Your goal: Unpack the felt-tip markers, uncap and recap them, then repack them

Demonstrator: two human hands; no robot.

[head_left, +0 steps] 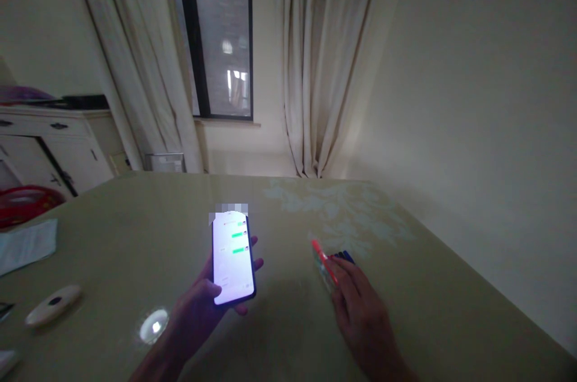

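My left hand (198, 304) is wrapped around a smartphone (233, 262), with the thumb over its lower left edge and fingertips showing past the right side. The lit screen faces me and shows a chat-like page with green bubbles. Over on the right, my right hand (360, 310) is closed around a red pen (323, 259), which tilts up to the left. Dark and blue pens (343, 256) show just beyond its knuckles. Something clear, perhaps a packet, lies under the red pen; the fingers hide most of it.
Both hands are over a green table (279, 334). At left are a white oval device (53, 305), a round shiny disc (154, 326), a paper sheet (29, 244) and a red basin (29, 202). A wall (496, 130) borders the right edge; curtains (311, 69) hang behind.
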